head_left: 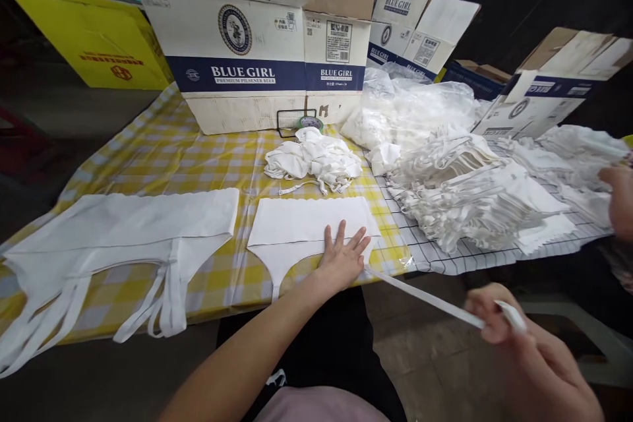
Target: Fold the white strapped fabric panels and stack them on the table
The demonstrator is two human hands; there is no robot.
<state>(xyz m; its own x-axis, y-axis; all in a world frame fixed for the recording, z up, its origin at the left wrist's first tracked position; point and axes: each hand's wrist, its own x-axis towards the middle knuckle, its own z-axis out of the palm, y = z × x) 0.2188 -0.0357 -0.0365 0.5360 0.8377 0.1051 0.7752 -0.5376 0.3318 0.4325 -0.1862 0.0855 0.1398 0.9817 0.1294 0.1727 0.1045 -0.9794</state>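
Note:
My left hand lies flat with spread fingers on a white cloth piece at the table's front edge. A white strap runs from that piece out to the lower right, beyond the table edge. My right hand is closed on the strap's end and holds it stretched. A stack of similar white pieces with hanging straps lies to the left of my left hand.
The table has a yellow checked cloth. A bundle of white pieces lies behind; a large heap and plastic bags sit right. Blue Girl cartons line the back. Another person's hand shows at far right.

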